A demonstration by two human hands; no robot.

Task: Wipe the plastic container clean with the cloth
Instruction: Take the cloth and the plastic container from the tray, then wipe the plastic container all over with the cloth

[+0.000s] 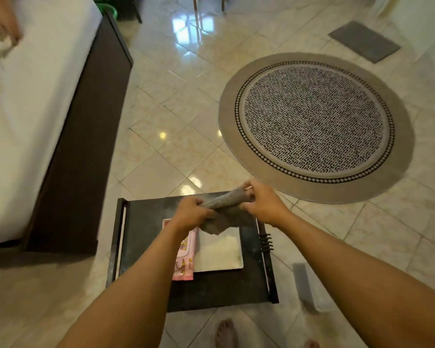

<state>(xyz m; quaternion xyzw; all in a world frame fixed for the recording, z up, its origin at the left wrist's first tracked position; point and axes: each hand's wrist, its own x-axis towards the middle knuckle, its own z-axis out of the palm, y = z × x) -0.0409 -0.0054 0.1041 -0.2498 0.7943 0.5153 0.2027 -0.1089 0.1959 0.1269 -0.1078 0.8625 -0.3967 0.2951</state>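
Note:
A grey cloth (pixel 222 209) is stretched and twisted between my two hands above a low dark table (pixel 146 227). My left hand (pixel 190 213) grips its left end and my right hand (pixel 263 202) grips its right end; a loose corner hangs down between them. Below the cloth a shallow white plastic container (pixel 220 249) lies flat on the table. A pink packet (pixel 185 259) rests beside the container on its left, partly hidden by my left forearm.
A bed with a white sheet (pixel 23 116) and dark frame stands to the left, with another person's hand (pixel 5 21) on it. A round patterned rug (pixel 314 124) lies to the right. A clear box with a grey lid (pixel 309 287) sits on the tiled floor by the table. My bare feet (pixel 226 332) are below.

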